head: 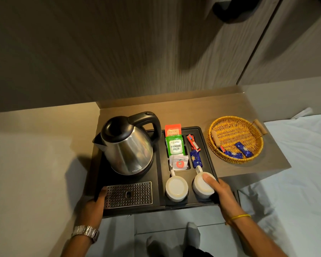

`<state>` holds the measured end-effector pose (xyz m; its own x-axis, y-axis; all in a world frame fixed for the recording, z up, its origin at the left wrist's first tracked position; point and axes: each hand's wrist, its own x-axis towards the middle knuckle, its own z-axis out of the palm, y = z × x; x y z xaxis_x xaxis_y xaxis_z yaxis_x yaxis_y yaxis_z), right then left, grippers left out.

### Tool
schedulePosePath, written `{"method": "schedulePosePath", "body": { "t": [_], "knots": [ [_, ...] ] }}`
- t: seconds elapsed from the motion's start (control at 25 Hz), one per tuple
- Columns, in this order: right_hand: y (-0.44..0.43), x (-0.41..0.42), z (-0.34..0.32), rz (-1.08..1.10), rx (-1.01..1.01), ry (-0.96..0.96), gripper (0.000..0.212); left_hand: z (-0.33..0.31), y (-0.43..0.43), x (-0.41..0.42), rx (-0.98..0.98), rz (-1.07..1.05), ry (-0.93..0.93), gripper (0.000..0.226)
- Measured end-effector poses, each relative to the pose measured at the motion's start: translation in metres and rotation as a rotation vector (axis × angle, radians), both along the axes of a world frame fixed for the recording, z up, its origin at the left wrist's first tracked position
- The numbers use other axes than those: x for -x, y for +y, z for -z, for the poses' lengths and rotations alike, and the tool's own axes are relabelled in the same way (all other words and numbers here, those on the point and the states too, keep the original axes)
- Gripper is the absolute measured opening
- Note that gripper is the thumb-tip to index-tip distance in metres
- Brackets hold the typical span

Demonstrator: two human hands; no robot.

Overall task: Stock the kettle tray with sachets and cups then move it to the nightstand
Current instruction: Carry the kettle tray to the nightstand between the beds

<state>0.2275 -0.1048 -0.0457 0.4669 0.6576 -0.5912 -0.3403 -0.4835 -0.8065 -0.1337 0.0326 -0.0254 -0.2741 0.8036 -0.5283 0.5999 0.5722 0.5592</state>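
A black kettle tray (pixel 160 182) rests on a wooden nightstand (pixel 230 164), its near edge overhanging. On it stand a steel kettle (pixel 127 145), a perforated drip grate (pixel 128 194), two upturned white cups (pixel 176 188) (pixel 199 187), and sachets: orange and green tea packets (pixel 175 147), a white sachet (pixel 179 162), red (pixel 192 142) and blue (pixel 196 158) sticks. My left hand (pixel 95 204) grips the tray's near-left corner. My right hand (pixel 223 196) holds the near-right corner, thumb resting on the right cup.
A round wicker basket (pixel 235 139) with a few blue and red sachets sits on the nightstand to the tray's right. A wood-panelled wall rises behind. Pale bedding (pixel 300 164) lies to the right, and my socked feet (pixel 193 232) show below.
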Motion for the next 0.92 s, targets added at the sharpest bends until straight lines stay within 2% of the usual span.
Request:
{"method": "schedulePosePath", "body": {
  "t": [0.08, 0.12, 0.28, 0.4, 0.52, 0.64, 0.8, 0.92],
  "knots": [
    [0.0, 0.003, -0.006, 0.032, -0.029, -0.012, 0.117, -0.006, -0.003, 0.002, -0.012, 0.014, -0.007, 0.084],
    [0.0, 0.002, -0.01, 0.052, -0.045, -0.015, 0.118, -0.007, -0.004, 0.002, -0.029, 0.011, -0.032, 0.082],
    [-0.007, 0.002, -0.027, 0.08, -0.099, -0.022, 0.112, -0.015, -0.008, 0.0, -0.008, -0.146, -0.349, 0.063],
    [-0.019, 0.006, -0.043, 0.098, -0.137, -0.04, 0.11, -0.03, -0.021, 0.004, -0.002, -0.142, -0.459, 0.052],
    [-0.043, 0.012, -0.057, 0.118, -0.172, -0.047, 0.109, -0.05, -0.039, 0.008, 0.003, -0.123, -0.458, 0.056],
    [-0.078, 0.014, -0.067, 0.154, -0.178, 0.052, 0.115, -0.054, -0.054, 0.011, -0.003, -0.064, -0.374, 0.072],
    [-0.148, 0.009, -0.077, 0.243, -0.208, 0.108, 0.116, -0.098, -0.105, -0.016, -0.112, 0.071, -0.288, 0.056],
    [-0.226, -0.008, -0.09, 0.33, -0.24, 0.117, 0.106, -0.135, -0.16, -0.067, -0.207, 0.108, -0.4, 0.045]
  ]
}}
